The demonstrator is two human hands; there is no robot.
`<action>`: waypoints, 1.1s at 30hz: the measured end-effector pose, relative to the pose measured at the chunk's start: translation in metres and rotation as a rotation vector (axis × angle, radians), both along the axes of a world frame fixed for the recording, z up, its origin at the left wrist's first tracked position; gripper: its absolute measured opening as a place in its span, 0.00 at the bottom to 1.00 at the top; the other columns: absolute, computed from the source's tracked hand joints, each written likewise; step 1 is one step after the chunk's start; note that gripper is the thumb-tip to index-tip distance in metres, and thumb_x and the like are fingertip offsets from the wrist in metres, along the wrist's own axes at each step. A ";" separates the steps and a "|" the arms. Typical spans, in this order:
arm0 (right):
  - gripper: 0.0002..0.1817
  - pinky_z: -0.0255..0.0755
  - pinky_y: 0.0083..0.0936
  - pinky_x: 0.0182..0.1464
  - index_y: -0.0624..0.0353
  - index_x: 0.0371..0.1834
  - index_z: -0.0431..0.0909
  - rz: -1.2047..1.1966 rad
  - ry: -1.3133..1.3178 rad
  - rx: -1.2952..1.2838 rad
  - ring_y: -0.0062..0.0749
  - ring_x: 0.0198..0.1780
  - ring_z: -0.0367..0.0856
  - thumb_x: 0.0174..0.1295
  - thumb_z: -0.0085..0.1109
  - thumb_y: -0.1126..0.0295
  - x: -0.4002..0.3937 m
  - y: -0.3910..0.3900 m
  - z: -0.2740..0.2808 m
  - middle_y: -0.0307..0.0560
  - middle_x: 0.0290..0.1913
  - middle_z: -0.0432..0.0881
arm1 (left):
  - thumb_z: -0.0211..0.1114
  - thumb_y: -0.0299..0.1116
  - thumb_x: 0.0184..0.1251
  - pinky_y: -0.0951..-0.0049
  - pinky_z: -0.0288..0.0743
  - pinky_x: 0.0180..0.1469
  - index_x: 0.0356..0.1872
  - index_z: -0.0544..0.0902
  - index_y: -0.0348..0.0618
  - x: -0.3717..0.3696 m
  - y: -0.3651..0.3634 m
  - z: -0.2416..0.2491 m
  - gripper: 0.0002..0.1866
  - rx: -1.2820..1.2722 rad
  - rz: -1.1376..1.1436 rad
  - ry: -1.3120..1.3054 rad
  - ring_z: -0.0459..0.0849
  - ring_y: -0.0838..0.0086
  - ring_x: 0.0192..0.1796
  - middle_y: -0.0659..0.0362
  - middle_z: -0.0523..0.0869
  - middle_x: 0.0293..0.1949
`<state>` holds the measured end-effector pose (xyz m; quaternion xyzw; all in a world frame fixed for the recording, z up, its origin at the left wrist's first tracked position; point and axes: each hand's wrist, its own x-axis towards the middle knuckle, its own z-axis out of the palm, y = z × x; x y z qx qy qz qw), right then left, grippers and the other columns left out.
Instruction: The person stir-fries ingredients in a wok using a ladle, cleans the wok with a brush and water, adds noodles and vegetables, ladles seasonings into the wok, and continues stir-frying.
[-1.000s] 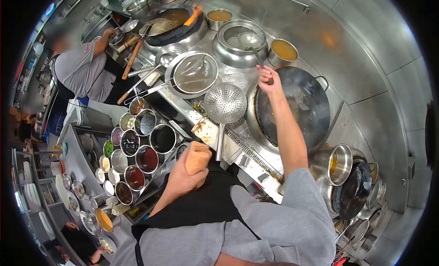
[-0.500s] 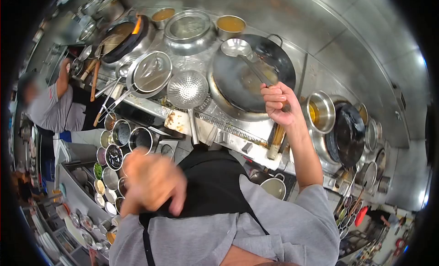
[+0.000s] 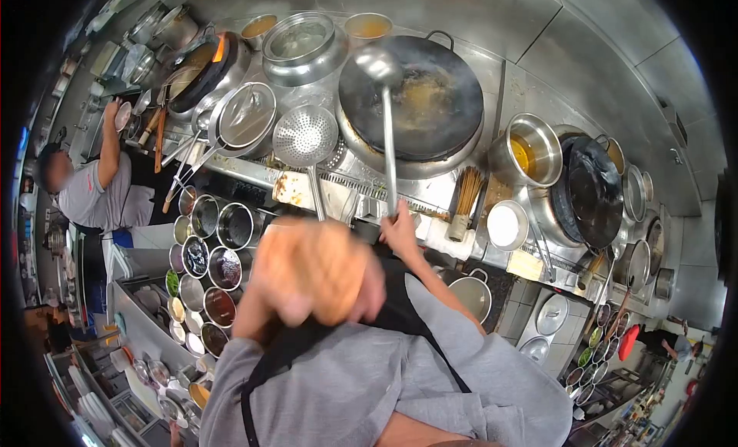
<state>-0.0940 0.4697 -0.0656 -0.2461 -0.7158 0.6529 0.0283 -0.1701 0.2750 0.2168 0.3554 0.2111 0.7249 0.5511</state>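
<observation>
My right hand (image 3: 400, 232) is closed round the end of a long-handled ladle (image 3: 389, 116). The ladle's metal bowl lies over the left side of a large black wok (image 3: 453, 116), which has some brownish liquid in the middle and haze above it. In front of my apron, my left hand (image 3: 315, 270) is raised and smeared by motion, so its fingers cannot be made out. Left of the wok rests a perforated strainer (image 3: 305, 136), its handle pointing towards me.
A steel pot with yellow liquid (image 3: 530, 151), a white container (image 3: 507, 225) and another black wok (image 3: 598, 193) stand to the right. A bamboo brush (image 3: 467, 197) is at the stove edge. Several seasoning pots (image 3: 225, 268) fill the left. A co-worker (image 3: 108, 178) stands far left.
My right hand has come down towards my body, and the ladle now lies lengthwise with its bowl at the wok's left side. My left hand has moved right, still blurred.
</observation>
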 end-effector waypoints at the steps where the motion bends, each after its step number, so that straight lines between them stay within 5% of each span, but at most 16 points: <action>1: 0.17 0.74 0.35 0.26 0.59 0.50 0.66 0.065 0.038 0.044 0.39 0.21 0.81 0.61 0.60 0.73 0.006 -0.001 -0.010 0.52 0.22 0.79 | 0.75 0.35 0.50 0.58 0.83 0.48 0.49 0.76 0.29 0.003 0.003 -0.021 0.28 -0.248 0.203 -0.074 0.87 0.52 0.42 0.38 0.83 0.44; 3: 0.16 0.77 0.37 0.30 0.60 0.49 0.69 0.186 0.124 0.130 0.41 0.24 0.83 0.59 0.62 0.73 0.020 -0.004 -0.039 0.52 0.22 0.79 | 0.73 0.33 0.53 0.59 0.82 0.53 0.60 0.72 0.29 0.010 0.030 -0.036 0.33 -0.332 0.455 -0.108 0.87 0.53 0.47 0.39 0.83 0.50; 6: 0.20 0.77 0.47 0.42 0.59 0.51 0.70 0.271 -0.022 0.307 0.58 0.38 0.84 0.56 0.62 0.70 0.018 -0.003 -0.064 0.62 0.30 0.81 | 0.71 0.30 0.64 0.65 0.82 0.52 0.62 0.73 0.36 0.014 0.024 -0.078 0.26 -0.563 0.464 0.079 0.87 0.67 0.48 0.52 0.86 0.46; 9: 0.22 0.75 0.54 0.48 0.57 0.53 0.69 0.394 -0.105 0.342 0.65 0.45 0.82 0.55 0.61 0.67 0.003 -0.009 -0.085 0.68 0.37 0.83 | 0.71 0.31 0.63 0.69 0.82 0.46 0.64 0.71 0.41 0.022 0.027 -0.100 0.29 -0.722 0.633 0.048 0.86 0.71 0.42 0.54 0.85 0.44; 13: 0.24 0.74 0.57 0.51 0.56 0.57 0.68 0.429 -0.088 0.397 0.68 0.49 0.81 0.57 0.60 0.66 0.002 -0.027 -0.146 0.69 0.43 0.83 | 0.58 0.47 0.78 0.68 0.79 0.54 0.64 0.71 0.40 0.005 0.036 -0.139 0.24 -0.659 0.861 -0.074 0.85 0.69 0.50 0.54 0.84 0.46; 16: 0.21 0.73 0.58 0.52 0.58 0.54 0.70 0.500 -0.128 0.458 0.70 0.49 0.80 0.61 0.60 0.61 0.005 -0.021 -0.134 0.70 0.45 0.83 | 0.55 0.51 0.79 0.66 0.78 0.57 0.65 0.72 0.41 -0.013 0.037 -0.177 0.26 -0.718 0.827 -0.283 0.86 0.66 0.50 0.54 0.85 0.49; 18: 0.22 0.74 0.52 0.53 0.62 0.54 0.72 0.626 -0.068 0.545 0.63 0.51 0.82 0.69 0.57 0.55 0.001 -0.007 -0.120 0.67 0.46 0.83 | 0.59 0.51 0.77 0.67 0.76 0.60 0.69 0.67 0.42 -0.017 0.037 -0.186 0.29 -0.811 0.815 -0.190 0.83 0.69 0.56 0.55 0.82 0.55; 20: 0.24 0.75 0.40 0.55 0.64 0.55 0.73 0.373 0.205 0.233 0.47 0.51 0.83 0.76 0.51 0.51 -0.011 0.011 -0.102 0.58 0.47 0.84 | 0.60 0.50 0.77 0.67 0.74 0.63 0.71 0.65 0.43 -0.016 0.044 -0.186 0.31 -1.010 0.878 0.085 0.80 0.70 0.60 0.56 0.80 0.58; 22: 0.24 0.73 0.31 0.55 0.62 0.56 0.75 0.057 0.125 -0.738 0.32 0.49 0.80 0.79 0.47 0.50 -0.022 0.013 0.015 0.48 0.47 0.83 | 0.60 0.53 0.77 0.68 0.71 0.65 0.73 0.62 0.44 -0.016 0.047 -0.187 0.34 -0.966 0.831 0.068 0.76 0.73 0.64 0.56 0.76 0.62; 23: 0.17 0.73 0.25 0.52 0.60 0.53 0.76 0.055 0.175 -0.738 0.24 0.45 0.78 0.76 0.56 0.57 -0.023 0.011 0.052 0.42 0.46 0.83 | 0.59 0.54 0.77 0.68 0.71 0.66 0.72 0.63 0.44 -0.021 0.052 -0.205 0.34 -0.882 0.811 0.003 0.76 0.73 0.64 0.56 0.76 0.62; 26: 0.13 0.72 0.22 0.51 0.60 0.50 0.76 0.225 0.221 -0.124 0.20 0.44 0.76 0.71 0.63 0.65 -0.024 0.036 0.049 0.39 0.42 0.81 | 0.55 0.53 0.80 0.67 0.73 0.63 0.66 0.69 0.40 -0.033 0.073 -0.221 0.28 -0.572 0.807 -0.296 0.79 0.72 0.62 0.57 0.80 0.59; 28: 0.13 0.72 0.21 0.50 0.62 0.48 0.75 0.033 0.343 -0.283 0.18 0.43 0.76 0.67 0.67 0.70 -0.019 0.041 0.096 0.37 0.41 0.80 | 0.55 0.53 0.80 0.68 0.77 0.59 0.65 0.71 0.39 -0.035 0.079 -0.211 0.28 -0.511 0.872 -0.417 0.82 0.71 0.57 0.56 0.81 0.58; 30: 0.15 0.72 0.22 0.54 0.62 0.55 0.77 0.119 0.253 -0.138 0.19 0.49 0.77 0.67 0.65 0.72 -0.018 0.047 0.107 0.38 0.47 0.81 | 0.59 0.50 0.78 0.70 0.80 0.54 0.63 0.73 0.41 -0.022 0.085 -0.191 0.25 -0.539 0.758 -0.291 0.85 0.71 0.52 0.56 0.84 0.53; 33: 0.20 0.73 0.27 0.58 0.63 0.64 0.75 0.357 0.231 -0.408 0.28 0.56 0.80 0.70 0.62 0.71 -0.013 0.044 0.119 0.46 0.56 0.82 | 0.64 0.48 0.74 0.71 0.83 0.46 0.61 0.73 0.42 -0.014 0.097 -0.194 0.25 -0.668 0.532 -0.149 0.87 0.70 0.43 0.55 0.86 0.44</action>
